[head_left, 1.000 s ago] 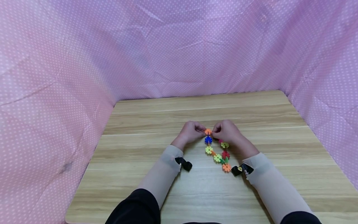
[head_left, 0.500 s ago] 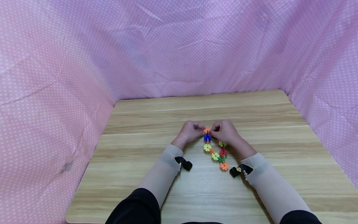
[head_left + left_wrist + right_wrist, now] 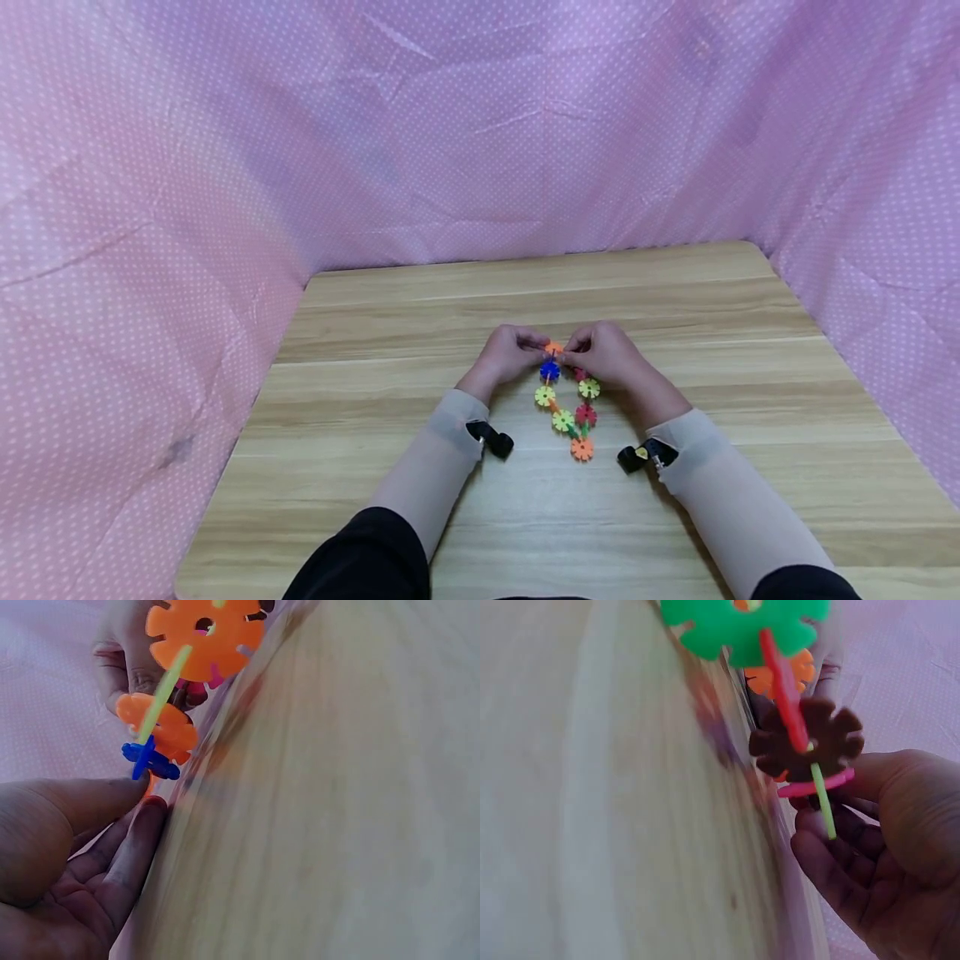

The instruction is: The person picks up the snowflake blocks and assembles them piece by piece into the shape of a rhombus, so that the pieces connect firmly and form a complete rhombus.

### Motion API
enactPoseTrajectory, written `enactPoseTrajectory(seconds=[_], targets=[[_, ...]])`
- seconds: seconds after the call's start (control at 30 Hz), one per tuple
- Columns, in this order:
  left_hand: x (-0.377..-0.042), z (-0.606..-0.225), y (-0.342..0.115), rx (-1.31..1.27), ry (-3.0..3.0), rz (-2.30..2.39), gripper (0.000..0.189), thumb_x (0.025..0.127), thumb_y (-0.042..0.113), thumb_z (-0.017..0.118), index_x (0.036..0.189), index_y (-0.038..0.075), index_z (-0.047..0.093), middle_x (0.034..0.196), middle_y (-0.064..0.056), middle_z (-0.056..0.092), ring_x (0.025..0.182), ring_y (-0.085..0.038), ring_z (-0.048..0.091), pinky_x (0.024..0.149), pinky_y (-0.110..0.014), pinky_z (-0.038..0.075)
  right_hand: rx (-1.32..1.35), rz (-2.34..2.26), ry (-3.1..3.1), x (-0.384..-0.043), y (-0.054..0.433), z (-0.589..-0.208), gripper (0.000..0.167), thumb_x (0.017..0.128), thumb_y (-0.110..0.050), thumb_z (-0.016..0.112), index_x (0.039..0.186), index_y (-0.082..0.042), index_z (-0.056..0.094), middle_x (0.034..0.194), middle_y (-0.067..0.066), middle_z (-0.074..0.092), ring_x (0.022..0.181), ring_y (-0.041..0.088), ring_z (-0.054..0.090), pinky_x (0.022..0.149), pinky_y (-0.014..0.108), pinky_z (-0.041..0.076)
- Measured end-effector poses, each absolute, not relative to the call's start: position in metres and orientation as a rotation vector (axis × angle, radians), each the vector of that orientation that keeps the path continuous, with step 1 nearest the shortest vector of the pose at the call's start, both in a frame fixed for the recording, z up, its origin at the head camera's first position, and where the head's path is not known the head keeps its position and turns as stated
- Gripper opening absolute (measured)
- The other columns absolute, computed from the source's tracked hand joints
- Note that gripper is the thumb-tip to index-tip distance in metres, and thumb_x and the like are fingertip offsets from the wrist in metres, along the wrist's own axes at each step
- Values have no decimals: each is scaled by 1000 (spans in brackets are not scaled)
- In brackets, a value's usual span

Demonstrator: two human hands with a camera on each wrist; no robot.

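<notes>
A loop-like chain of flower-shaped plastic discs (image 3: 544,396), in blue, yellow, orange, red and green, hangs between both hands above the table. My left hand (image 3: 513,354) pinches the orange disc (image 3: 554,347) at the chain's top end, just above the blue disc (image 3: 150,759). Opposite it, the right hand (image 3: 609,354) pinches the other end with thumb and fingers, by the pink disc (image 3: 817,785) and a brown disc (image 3: 806,742). The fingertips of the two hands are close together. Exactly where the two ends meet is hidden by the fingers.
The wooden table (image 3: 375,317) extends around the hands. Pink dotted cloth (image 3: 480,150) hangs behind the table and along its sides. A black wrist camera (image 3: 491,440) sticks out from the left sleeve, another black camera (image 3: 636,458) from the right one.
The lower part of the chain has swung to the left, its bottom orange disc most of all. Both hands stay nearly in place, still holding the chain's ends.
</notes>
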State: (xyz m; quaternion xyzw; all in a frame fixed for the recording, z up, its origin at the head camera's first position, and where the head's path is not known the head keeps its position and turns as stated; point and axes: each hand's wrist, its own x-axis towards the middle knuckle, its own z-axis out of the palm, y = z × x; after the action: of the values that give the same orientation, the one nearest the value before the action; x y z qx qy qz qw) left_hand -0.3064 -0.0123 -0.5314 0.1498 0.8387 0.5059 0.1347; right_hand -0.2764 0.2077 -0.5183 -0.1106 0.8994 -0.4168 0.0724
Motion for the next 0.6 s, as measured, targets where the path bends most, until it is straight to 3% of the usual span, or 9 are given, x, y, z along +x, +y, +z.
enactPoseTrajectory(seconds=[0.37, 0.6], targets=[[-306, -530, -12, 478, 2495, 1404, 19, 92, 11, 83, 110, 13, 81, 96, 5, 77, 88, -8, 72, 83, -25, 58, -379, -1298, 2622, -276, 208, -515, 7, 90, -19, 86, 85, -16, 83, 81, -1, 75, 71, 19, 67, 59, 32, 54], [-307, -530, -13, 471, 2468, 1416, 19, 92, 10, 82, 111, 12, 81, 97, 4, 78, 88, -9, 72, 83, -25, 59, -328, -1286, 2562, -276, 219, -509, 10, 99, -20, 76, 99, -13, 83, 91, 3, 76, 77, 24, 69, 65, 36, 59]])
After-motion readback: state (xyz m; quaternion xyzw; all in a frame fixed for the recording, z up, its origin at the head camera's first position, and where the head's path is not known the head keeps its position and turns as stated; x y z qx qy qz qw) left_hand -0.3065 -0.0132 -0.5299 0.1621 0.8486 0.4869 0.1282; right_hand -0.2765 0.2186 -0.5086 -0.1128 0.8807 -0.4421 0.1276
